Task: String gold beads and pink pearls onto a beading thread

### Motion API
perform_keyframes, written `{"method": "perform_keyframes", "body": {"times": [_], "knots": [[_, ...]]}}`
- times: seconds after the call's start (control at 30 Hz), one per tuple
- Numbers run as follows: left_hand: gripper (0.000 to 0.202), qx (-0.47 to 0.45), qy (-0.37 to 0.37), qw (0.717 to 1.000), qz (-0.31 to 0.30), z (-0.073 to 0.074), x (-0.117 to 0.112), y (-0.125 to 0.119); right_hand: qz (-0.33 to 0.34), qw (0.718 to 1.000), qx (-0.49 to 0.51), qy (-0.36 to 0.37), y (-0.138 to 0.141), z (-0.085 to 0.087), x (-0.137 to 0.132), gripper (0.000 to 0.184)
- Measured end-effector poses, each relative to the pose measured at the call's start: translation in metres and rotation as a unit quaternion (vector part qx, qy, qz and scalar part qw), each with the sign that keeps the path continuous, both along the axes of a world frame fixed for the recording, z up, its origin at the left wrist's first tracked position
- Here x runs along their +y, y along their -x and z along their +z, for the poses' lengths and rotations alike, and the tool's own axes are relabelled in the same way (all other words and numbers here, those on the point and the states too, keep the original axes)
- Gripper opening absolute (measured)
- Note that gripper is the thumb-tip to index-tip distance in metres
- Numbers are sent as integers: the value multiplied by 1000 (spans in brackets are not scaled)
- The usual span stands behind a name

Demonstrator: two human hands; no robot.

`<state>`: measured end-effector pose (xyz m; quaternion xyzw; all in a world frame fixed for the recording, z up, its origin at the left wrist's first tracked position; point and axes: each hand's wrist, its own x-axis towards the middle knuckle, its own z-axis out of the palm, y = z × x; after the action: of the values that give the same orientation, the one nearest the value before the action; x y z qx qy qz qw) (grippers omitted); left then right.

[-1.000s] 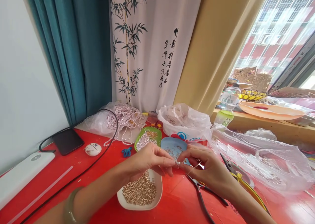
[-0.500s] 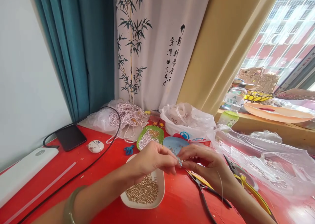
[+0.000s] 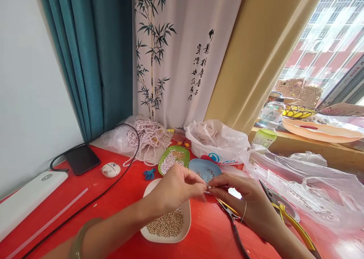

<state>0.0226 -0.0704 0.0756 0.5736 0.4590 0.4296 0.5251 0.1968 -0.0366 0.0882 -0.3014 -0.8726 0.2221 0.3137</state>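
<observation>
My left hand [image 3: 178,186] and my right hand [image 3: 247,202] meet fingertip to fingertip above the red table [image 3: 113,198]. Both pinch a thin wire with small beads [image 3: 209,187] between thumb and forefinger. A loop of the wire [image 3: 243,212] curls past my right palm. Under my left hand lies a white dish [image 3: 167,223] of small gold beads. Just beyond my fingertips sits a blue dish [image 3: 205,169] with tiny parts, and a green dish [image 3: 173,159] of pale beads lies to its left.
Dark-handled pliers [image 3: 234,225] lie under my right hand; yellow-handled pliers [image 3: 287,215] lie further right. Plastic bags [image 3: 301,183] crowd the right side. Pearl strands [image 3: 146,139], a bagged tub [image 3: 217,143], a phone [image 3: 82,159], a black cable [image 3: 93,200] and a white device [image 3: 28,198] lie around.
The view drifted slightly left. My hands sank a little toward the table and stayed pinched together; the wire now loops beside my right palm instead of sticking out straight.
</observation>
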Motion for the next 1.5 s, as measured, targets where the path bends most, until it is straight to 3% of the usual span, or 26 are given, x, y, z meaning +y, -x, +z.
{"method": "perform_keyframes", "body": {"times": [0.27, 0.4, 0.7, 0.83, 1.3, 1.5], "knots": [[18, 37, -33, 999, -4, 2, -1, 1, 15, 996, -5, -82, -1, -1, -1, 8], [19, 8, -20, 999, -27, 1, 0, 2, 17, 995, -9, -96, 0, 1, -1, 9], [16, -72, 21, 996, -54, -2, 3, 2, 9, 995, -9, -103, -2, 2, -2, 8], [28, -123, 65, 988, -60, -1, 4, 2, -5, 995, -11, -101, -2, 2, -1, 8], [22, -109, 62, 990, -65, 4, 4, 2, 28, 997, -4, -73, -3, 6, -2, 6], [24, -136, 97, 981, -102, 4, 3, 3, 21, 996, -2, -87, -4, 7, -3, 5]]}}
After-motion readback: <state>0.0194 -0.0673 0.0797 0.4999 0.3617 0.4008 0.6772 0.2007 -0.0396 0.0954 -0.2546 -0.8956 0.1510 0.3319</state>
